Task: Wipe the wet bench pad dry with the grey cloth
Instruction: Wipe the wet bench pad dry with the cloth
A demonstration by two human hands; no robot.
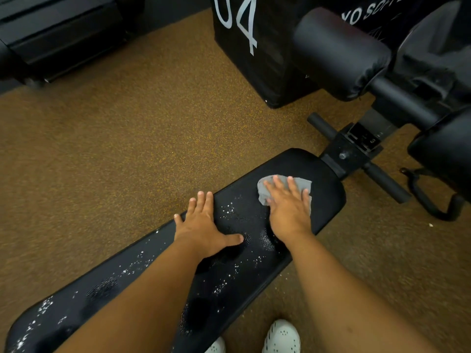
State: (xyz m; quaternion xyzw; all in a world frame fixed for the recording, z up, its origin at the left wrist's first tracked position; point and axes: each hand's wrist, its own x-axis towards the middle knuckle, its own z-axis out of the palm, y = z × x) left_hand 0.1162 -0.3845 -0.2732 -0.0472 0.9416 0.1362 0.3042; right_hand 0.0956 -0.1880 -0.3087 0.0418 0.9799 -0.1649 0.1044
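Note:
A long black bench pad (323,174) runs from the lower left up to the middle right, speckled with water droplets along most of its length. The grey cloth (265,189) lies crumpled near the pad's far end. My right hand (288,207) presses flat on the cloth, fingers spread, covering most of it. My left hand (204,225) rests flat on the pad's left edge, fingers apart, holding nothing. Both forearms cross the pad's near half and hide part of it.
Beyond the pad's far end are the bench's black frame and handle bars (356,151), with padded rollers (339,49) above. A black box marked "04" (254,47) stands on the brown speckled floor (102,149). Another black machine (58,34) is at the top left. My white shoes (280,337) are below.

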